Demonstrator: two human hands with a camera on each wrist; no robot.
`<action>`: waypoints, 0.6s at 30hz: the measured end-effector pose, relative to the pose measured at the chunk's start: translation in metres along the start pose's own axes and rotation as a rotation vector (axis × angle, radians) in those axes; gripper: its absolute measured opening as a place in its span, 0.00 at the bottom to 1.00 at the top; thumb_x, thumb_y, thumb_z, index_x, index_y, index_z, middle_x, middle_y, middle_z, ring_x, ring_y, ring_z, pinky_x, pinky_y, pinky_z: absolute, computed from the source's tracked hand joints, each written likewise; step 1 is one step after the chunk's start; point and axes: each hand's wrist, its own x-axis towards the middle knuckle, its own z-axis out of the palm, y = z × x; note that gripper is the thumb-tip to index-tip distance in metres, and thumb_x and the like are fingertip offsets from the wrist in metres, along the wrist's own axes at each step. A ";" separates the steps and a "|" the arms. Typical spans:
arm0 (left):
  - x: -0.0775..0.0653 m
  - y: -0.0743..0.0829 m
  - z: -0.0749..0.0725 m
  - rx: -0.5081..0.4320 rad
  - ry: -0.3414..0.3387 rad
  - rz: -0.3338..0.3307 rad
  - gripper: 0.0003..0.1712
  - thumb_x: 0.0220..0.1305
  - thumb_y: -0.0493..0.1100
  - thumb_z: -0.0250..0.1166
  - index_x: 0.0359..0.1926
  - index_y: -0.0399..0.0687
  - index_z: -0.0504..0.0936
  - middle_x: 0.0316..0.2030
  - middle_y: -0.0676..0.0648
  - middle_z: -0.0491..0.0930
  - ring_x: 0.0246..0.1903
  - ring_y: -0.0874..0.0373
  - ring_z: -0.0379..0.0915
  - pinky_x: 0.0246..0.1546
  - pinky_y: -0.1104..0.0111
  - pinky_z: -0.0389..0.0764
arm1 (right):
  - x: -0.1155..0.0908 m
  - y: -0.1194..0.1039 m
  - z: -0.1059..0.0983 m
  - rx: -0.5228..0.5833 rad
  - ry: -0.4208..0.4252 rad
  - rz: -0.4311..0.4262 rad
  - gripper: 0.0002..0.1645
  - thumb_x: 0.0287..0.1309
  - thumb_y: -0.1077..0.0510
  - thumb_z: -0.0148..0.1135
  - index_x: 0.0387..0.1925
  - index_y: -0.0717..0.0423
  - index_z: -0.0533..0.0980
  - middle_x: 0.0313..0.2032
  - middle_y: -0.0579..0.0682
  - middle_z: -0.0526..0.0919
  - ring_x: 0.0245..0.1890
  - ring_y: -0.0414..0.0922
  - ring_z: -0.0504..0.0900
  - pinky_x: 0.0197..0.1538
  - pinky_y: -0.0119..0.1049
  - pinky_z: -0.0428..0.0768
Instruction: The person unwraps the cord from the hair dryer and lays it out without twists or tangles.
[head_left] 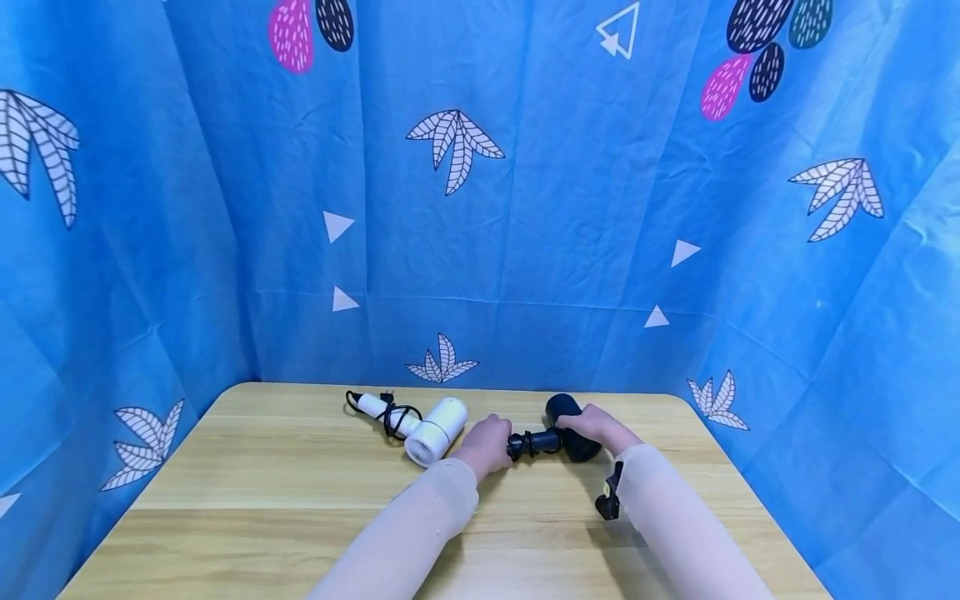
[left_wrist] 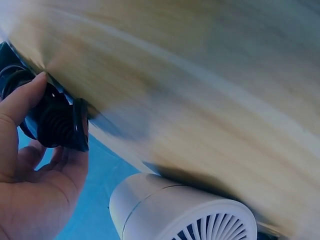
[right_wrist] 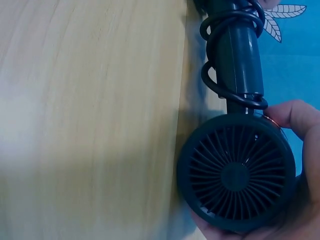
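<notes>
A dark hair dryer [head_left: 576, 439] lies at the back right of the table, its cord wound round the handle. My left hand [head_left: 489, 444] grips the handle's end, thumb on one side and fingers on the other in the left wrist view. Around the barrel curls my right hand [head_left: 597, 425]; the right wrist view shows the round slotted grille [right_wrist: 235, 177] with thumb and fingers at its sides. Just left of my left hand rests a white hair dryer [head_left: 437, 431], its handle pointing left and wrapped in a black cord [head_left: 397, 419].
The pale wooden table [head_left: 300, 483] has rounded back corners. Blue patterned cloth [head_left: 442, 250] hangs behind it and on both sides. A small black device [head_left: 609, 496] sits at my right wrist, below the sleeve.
</notes>
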 end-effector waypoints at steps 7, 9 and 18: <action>-0.008 -0.002 -0.008 -0.062 -0.002 0.020 0.21 0.51 0.39 0.79 0.46 0.42 0.81 0.40 0.48 0.76 0.39 0.54 0.74 0.46 0.64 0.81 | -0.004 -0.002 -0.004 0.057 -0.065 0.038 0.53 0.52 0.39 0.63 0.65 0.76 0.62 0.61 0.69 0.70 0.59 0.61 0.73 0.61 0.54 0.73; -0.011 -0.002 -0.011 -0.072 -0.001 0.024 0.22 0.51 0.39 0.79 0.46 0.41 0.81 0.40 0.48 0.77 0.40 0.54 0.75 0.47 0.64 0.80 | -0.006 -0.002 -0.005 0.066 -0.085 0.049 0.53 0.53 0.39 0.62 0.66 0.75 0.60 0.61 0.69 0.69 0.60 0.61 0.71 0.62 0.55 0.72; -0.016 -0.009 -0.014 -0.082 0.000 0.042 0.23 0.52 0.39 0.78 0.50 0.42 0.82 0.46 0.47 0.80 0.45 0.53 0.77 0.49 0.62 0.81 | -0.013 0.000 -0.005 0.170 -0.140 0.057 0.41 0.56 0.39 0.62 0.57 0.70 0.70 0.52 0.62 0.77 0.50 0.55 0.78 0.55 0.51 0.77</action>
